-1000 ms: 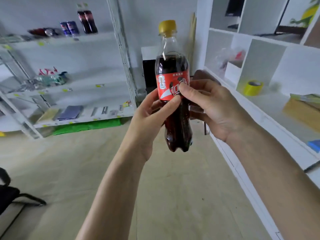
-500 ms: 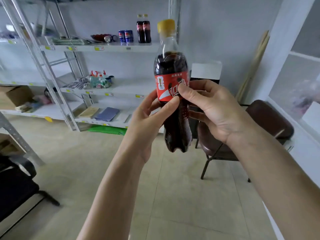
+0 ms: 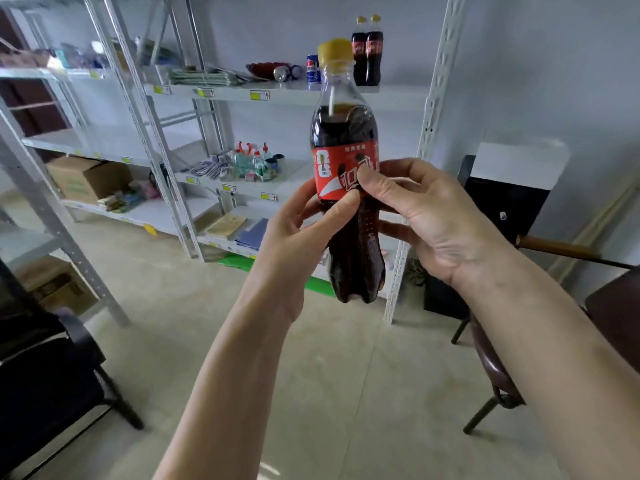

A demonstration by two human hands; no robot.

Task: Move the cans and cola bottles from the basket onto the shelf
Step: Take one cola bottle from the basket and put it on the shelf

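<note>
Cola bottle (image 3: pixel 346 202) upright in mid-air, clasped at its red label by both my hands: left hand (image 3: pixel 298 244) and right hand (image 3: pixel 433 220), thumbs on the label. Behind it, two cola bottles (image 3: pixel 367 53) and blue cans (image 3: pixel 312 72) stand near the right end of the shelf (image 3: pixel 242 93).

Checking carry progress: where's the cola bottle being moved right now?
Centre of the head view: the cola bottle is upright in mid-air, gripped by the left hand and right hand, well short of the shelf.
</note>
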